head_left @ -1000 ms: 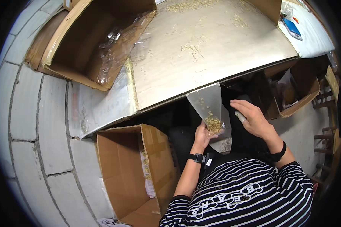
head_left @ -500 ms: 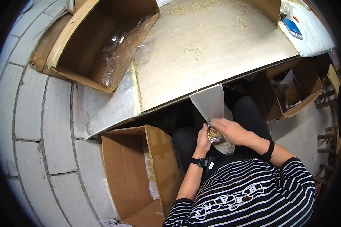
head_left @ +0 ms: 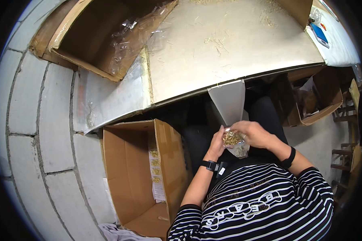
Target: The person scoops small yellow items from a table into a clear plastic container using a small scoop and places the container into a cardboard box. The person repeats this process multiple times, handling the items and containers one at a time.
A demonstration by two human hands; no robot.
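Presumably so the gold-coloured pins (head_left: pixel 231 137) don't spill, the left hand (head_left: pixel 216 146) grasps a clear box (head_left: pixel 233 146) below frame centre, the right hand (head_left: pixel 253 134) at its edge, grip unclear.

From the right hand (head_left: pixel 252 134), the grey chute (head_left: pixel 228 103) blocks 11 o'clock below the tabletop (head_left: pixel 265 56), the left hand (head_left: pixel 217 145) and an open carton (head_left: pixel 171 160) bar 8 to 9, another box (head_left: pixel 329 90) stands at 2, and a hand could pass at 3 above the pale floor (head_left: pixel 305 140), short of wooden rungs (head_left: pixel 342 152).
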